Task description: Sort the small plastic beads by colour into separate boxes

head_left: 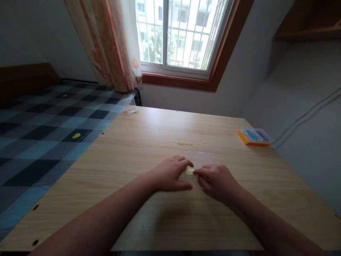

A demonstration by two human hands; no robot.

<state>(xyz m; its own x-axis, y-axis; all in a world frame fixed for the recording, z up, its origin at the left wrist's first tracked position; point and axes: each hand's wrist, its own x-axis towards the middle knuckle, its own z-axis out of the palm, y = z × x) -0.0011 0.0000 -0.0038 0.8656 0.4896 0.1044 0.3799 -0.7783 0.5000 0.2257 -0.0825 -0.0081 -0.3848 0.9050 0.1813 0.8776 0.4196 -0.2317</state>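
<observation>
A thin, translucent sheet or mat (201,158) lies on the wooden table, partly covered by my hands. On its near left part sits a small pale-yellow rectangular piece (189,171). My left hand (174,173) rests at the sheet's left side, thumb and fingers spread apart around the yellow piece, holding nothing that shows. From the right, my right hand (217,177) reaches in with its fingers pinched together, the index fingertip at the right end of the yellow piece. Whatever lies between those fingertips is too small to make out.
Beyond the sheet lie a row of tiny yellow pieces (185,143) and a few tiny white pieces (204,142). An orange case with a clear lid (254,137) is near the right edge. A small clear container (132,111) stands at the far left corner, beside a checked bed (53,142).
</observation>
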